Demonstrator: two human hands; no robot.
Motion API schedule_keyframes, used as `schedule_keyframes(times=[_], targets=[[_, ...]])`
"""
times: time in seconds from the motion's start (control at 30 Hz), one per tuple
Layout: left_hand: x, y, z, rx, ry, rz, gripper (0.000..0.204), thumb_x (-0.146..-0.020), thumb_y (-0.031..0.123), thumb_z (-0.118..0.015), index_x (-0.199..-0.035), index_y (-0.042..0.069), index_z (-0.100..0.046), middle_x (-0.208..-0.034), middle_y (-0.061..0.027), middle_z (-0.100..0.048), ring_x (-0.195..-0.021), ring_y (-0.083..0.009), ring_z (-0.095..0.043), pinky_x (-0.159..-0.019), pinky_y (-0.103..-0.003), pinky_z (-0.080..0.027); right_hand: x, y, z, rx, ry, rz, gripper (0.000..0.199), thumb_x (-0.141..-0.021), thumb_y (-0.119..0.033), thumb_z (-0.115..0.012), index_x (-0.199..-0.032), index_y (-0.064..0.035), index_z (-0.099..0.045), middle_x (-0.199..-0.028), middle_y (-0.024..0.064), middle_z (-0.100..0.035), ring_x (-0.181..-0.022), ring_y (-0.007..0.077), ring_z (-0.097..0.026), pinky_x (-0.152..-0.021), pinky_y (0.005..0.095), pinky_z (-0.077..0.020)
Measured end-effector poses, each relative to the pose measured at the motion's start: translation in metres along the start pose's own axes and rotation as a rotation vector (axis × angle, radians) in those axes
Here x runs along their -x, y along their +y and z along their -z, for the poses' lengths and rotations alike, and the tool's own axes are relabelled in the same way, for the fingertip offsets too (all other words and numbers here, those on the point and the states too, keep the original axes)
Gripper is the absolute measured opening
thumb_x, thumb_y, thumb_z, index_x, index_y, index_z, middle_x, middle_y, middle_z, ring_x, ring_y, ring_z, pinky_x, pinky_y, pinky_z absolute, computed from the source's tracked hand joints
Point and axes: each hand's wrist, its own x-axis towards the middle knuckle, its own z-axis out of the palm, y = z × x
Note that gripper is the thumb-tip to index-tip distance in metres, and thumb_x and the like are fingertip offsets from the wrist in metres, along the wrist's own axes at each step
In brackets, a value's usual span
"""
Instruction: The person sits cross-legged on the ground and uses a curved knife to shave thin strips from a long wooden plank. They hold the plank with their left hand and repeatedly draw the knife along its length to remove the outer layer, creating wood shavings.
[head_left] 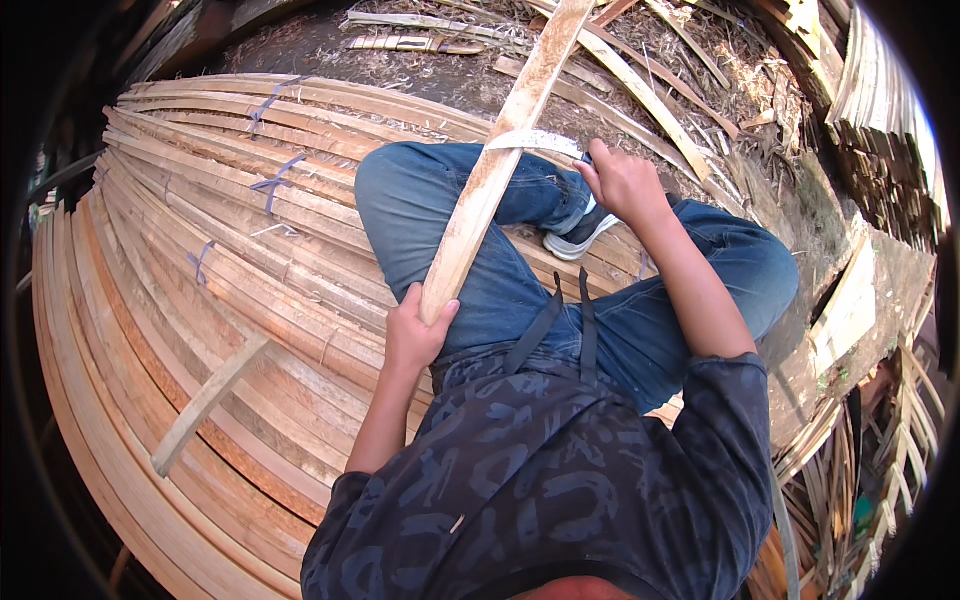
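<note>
L hand [412,335] fingers wrapped round near end of bamboo slat [490,180], laid across lap w/ a shaving curl partway up. R hand [625,185] fisted beside it; tool unclear. Shaving looks mid-way, far stretch left.

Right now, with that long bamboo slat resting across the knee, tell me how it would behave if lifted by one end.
The bamboo slat looks long and thin, so it would probably flex and sag rather than stay rigid. It seems light for its length: the left hand grips its near end alone. A shaving curls off near the right hand, suggesting splintery edges that could catch skin.
</note>
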Motion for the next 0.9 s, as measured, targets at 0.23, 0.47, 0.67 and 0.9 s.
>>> schedule_keyframes(times=[0.23,0.47,0.67,0.9], targets=[[-0.001,0.004,-0.003,-0.093,-0.004,0.031,0.043,-0.082,0.037,-0.073,-0.089,-0.001,-0.055,-0.072,-0.0288,-0.063,-0.073,-0.0452,-0.065,-0.060,-0.046,-0.050,-0.035,0.047,-0.022,-0.064,0.179,-0.338,0.039,-0.097,-0.047,-0.050,-0.091,-0.0084,-0.053,-0.069,0.0192,-0.065,-0.062,0.0390,-0.066,-0.052,0.0488,-0.0507],[0.000,-0.008,-0.003,-0.051,0.040,-0.047,0.044,-0.082,0.038,-0.072,-0.092,-0.001,-0.056,-0.073,-0.0279,-0.064,-0.074,-0.0457,-0.065,-0.062,-0.046,-0.051,-0.026,0.112,0.019,-0.182,0.455,-0.585,0.049,-0.099,-0.043,-0.046,-0.079,-0.0007,-0.058,-0.073,0.0253,-0.065,-0.073,0.0467,-0.063,-0.066,0.0539,-0.0481],[-0.005,-0.013,0.001,0.041,-0.021,-0.067,0.038,-0.083,0.032,-0.072,-0.093,-0.002,-0.060,-0.075,-0.0245,-0.065,-0.073,-0.0382,-0.068,-0.064,-0.040,-0.051,-0.001,0.005,0.016,-0.308,0.140,-0.250,0.038,-0.098,-0.039,-0.053,-0.085,-0.0032,-0.056,-0.068,0.0191,-0.064,-0.066,0.0401,-0.064,-0.059,0.0497,-0.0486],[-0.010,-0.019,0.011,0.251,-0.184,-0.030,0.032,-0.089,0.026,-0.067,-0.103,-0.002,-0.062,-0.080,-0.0091,-0.064,-0.076,-0.0134,-0.056,-0.070,-0.030,-0.047,0.007,-0.027,0.009,-0.248,0.099,0.016,0.035,-0.096,-0.040,-0.053,-0.087,-0.0056,-0.052,-0.066,0.0155,-0.064,-0.062,0.0362,-0.065,-0.053,0.0456,-0.0506]])
